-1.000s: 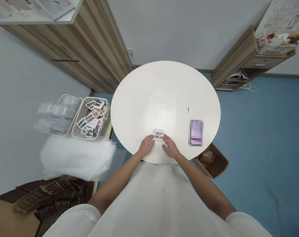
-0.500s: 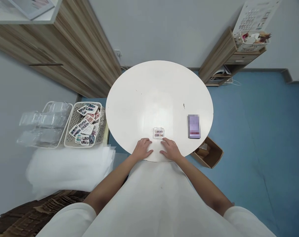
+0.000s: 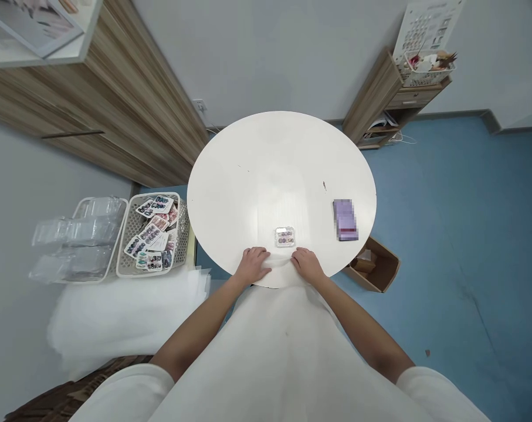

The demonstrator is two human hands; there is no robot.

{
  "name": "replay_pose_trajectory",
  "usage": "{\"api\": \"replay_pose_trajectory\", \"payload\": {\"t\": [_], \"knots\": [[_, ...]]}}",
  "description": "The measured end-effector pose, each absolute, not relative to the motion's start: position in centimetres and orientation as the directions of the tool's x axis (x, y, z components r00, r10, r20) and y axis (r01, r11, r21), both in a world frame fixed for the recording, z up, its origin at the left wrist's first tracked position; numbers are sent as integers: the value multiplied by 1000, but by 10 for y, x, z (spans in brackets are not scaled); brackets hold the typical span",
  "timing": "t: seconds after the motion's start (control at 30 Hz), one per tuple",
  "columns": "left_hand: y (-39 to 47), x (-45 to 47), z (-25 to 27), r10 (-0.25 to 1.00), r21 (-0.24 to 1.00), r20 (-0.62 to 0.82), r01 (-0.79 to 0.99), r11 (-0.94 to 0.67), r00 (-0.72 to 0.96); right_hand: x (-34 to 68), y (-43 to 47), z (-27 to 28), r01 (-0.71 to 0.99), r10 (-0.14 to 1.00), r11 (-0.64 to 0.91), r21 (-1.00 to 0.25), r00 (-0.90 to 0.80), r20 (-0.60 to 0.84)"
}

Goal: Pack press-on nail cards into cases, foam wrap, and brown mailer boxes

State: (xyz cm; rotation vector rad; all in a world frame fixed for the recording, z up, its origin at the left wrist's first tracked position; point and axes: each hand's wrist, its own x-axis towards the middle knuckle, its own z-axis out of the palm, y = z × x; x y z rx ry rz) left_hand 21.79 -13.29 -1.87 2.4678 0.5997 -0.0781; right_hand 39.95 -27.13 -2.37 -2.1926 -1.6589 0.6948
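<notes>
A small clear plastic case (image 3: pixel 285 237) with two rows of patterned press-on nails lies flat near the table's front edge, just beyond my hands. Between my hands is a thin, soft white sheet (image 3: pixel 278 261), hard to tell from the white table. My left hand (image 3: pixel 251 265) rests at its left side, fingers flat and thumb apart. My right hand (image 3: pixel 308 265) has its fingers curled in and pinches the sheet's right side. Neither hand touches the case.
The oval white table (image 3: pixel 230 176) holds a blurred purple box (image 3: pixel 345 220) at right. Left stand a basket of nail cards (image 3: pixel 152 234), a basket of clear plastic boxes (image 3: pixel 85 234) and white sheets (image 3: pixel 125 310). A cardboard box (image 3: pixel 375 266) sits right, below the table.
My right hand's fingers have curled in, drawing back slightly from the case. A raised fold of white sheet now shows between my hands. The view has tilted a little.
</notes>
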Motion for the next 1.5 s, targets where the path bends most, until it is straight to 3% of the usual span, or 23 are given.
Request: {"api": "replay_pose_trajectory", "payload": {"t": [0.13, 0.27, 0.43, 0.63, 0.8, 0.9, 0.97, 1.03, 1.2, 1.5], "knots": [[-124, 213, -26, 454, 561, -185, 473, -679, 872, 413, -271, -12, 733, 949, -304, -608, 176, -261], [-122, 213, -31, 531, 594, -199, 532, -604, 824, 431, -287, -11, 704, 982, -173, -689, 73, -173], [-120, 220, -29, 622, 642, -184, 572, -510, 761, 451, -292, -20, 617, 944, -325, -717, 255, -209], [-111, 243, -25, 791, 519, -260, 771, -370, 554, 453, -253, -23, 593, 786, -612, -523, 527, -322], [-112, 258, -26, 847, 424, -212, 826, -370, 488, 445, -241, -34, 630, 741, -669, -396, 607, -288], [-113, 263, -25, 860, 424, -135, 813, -399, 492, 441, -241, -39, 685, 777, -611, -397, 615, -134], [-113, 267, -23, 847, 444, -77, 778, -444, 527, 439, -240, -39, 748, 813, -538, -389, 583, -5], [-112, 270, -23, 778, 495, -59, 695, -521, 625, 437, -237, -37, 820, 878, -433, -374, 478, 32], [-110, 271, -24, 523, 601, -94, 467, -649, 847, 434, -234, -31, 879, 979, -202, -432, 181, -89], [-109, 275, -14, 378, 573, -95, 361, -736, 921, 441, -229, -24, 842, 995, -64, -536, 12, -101]]}}
